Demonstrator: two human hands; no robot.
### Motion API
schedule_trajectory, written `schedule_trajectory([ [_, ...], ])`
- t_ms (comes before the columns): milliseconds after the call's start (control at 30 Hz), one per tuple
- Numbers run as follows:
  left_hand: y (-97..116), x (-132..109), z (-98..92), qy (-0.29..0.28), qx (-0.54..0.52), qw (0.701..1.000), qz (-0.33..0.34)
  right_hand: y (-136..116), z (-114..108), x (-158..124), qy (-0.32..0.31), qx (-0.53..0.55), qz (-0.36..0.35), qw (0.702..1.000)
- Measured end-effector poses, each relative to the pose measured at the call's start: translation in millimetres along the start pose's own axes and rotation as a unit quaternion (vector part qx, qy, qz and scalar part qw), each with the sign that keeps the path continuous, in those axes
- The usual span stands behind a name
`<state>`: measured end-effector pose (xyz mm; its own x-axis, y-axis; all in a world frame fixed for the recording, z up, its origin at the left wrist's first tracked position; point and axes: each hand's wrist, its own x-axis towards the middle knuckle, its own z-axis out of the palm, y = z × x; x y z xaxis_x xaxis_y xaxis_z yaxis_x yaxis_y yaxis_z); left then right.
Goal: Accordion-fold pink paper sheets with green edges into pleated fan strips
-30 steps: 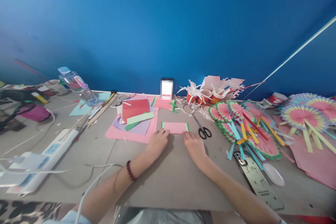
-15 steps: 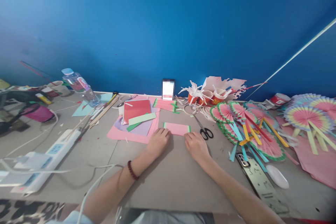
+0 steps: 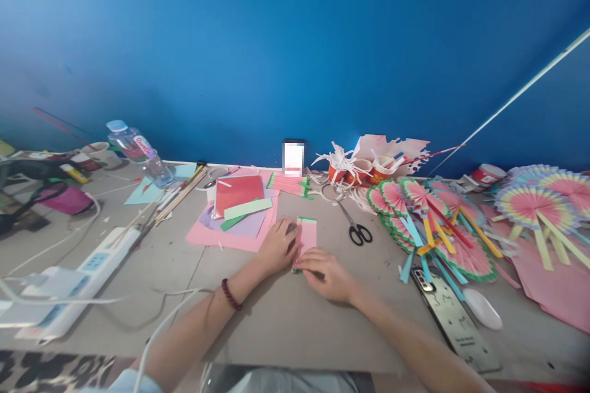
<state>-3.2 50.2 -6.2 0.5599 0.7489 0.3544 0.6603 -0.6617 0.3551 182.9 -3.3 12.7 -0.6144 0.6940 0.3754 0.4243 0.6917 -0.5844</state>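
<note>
Pink paper, banded green at its ends, lies on the table between my hands, its length running away from me — my left hand has bent fingers along its left edge, pinching or just pressing, I cannot tell, while my right hand has thumb and fingers closed over the near end. I judge this piece only partly worked: what shows is flat and narrow, with no pleats spread. Beyond my grip lies a pleated pink piece, creased but not fanned; well to the right, pink-and-green fans are opened out. Scissors lie nearer, clear of my right fingers. Coloured sheets crowd my left hand, and a white cable crosses by that forearm — the likeliest snag
</note>
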Motion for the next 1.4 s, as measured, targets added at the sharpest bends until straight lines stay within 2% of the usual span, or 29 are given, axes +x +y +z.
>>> schedule_trajectory([
  [67, -1, 0, -3.0, -0.017, -0.017, 1.0, 0.02, 8, 2, 0, 0.053, -0.006, 0.017, 0.998],
  [200, -2, -1, -9.8, -0.069, -0.031, 0.995, 0.059, 30, -6, -1, 0.142, -0.092, 0.08, 0.982],
  [333, -3, -2, -11.4, -0.105, -0.031, 0.991, 0.08, 45, -19, -3, 0.038, -0.18, 0.076, 0.98],
  [433, -7, 0, -11.2, -0.096, -0.039, 0.992, 0.072, 48, -24, -4, -0.006, -0.237, 0.074, 0.969],
  [633, -16, 6, -20.1, -0.05, -0.113, 0.992, -0.006, 43, -27, -5, 0.006, -0.305, 0.098, 0.947],
  [767, -12, 8, -27.4, -0.059, -0.152, 0.986, -0.033, 43, -27, -6, 0.02, -0.313, 0.122, 0.942],
  [1067, -11, 6, -35.4, -0.116, -0.156, 0.981, 0.003, 39, -28, -6, 0.015, -0.294, 0.135, 0.946],
  [1267, -9, 4, -28.2, -0.126, -0.156, 0.977, 0.066, 39, -29, -6, 0.017, -0.306, 0.137, 0.942],
  [1400, -4, 2, -26.6, -0.12, -0.147, 0.979, 0.074, 40, -28, -7, 0.017, -0.302, 0.137, 0.943],
])
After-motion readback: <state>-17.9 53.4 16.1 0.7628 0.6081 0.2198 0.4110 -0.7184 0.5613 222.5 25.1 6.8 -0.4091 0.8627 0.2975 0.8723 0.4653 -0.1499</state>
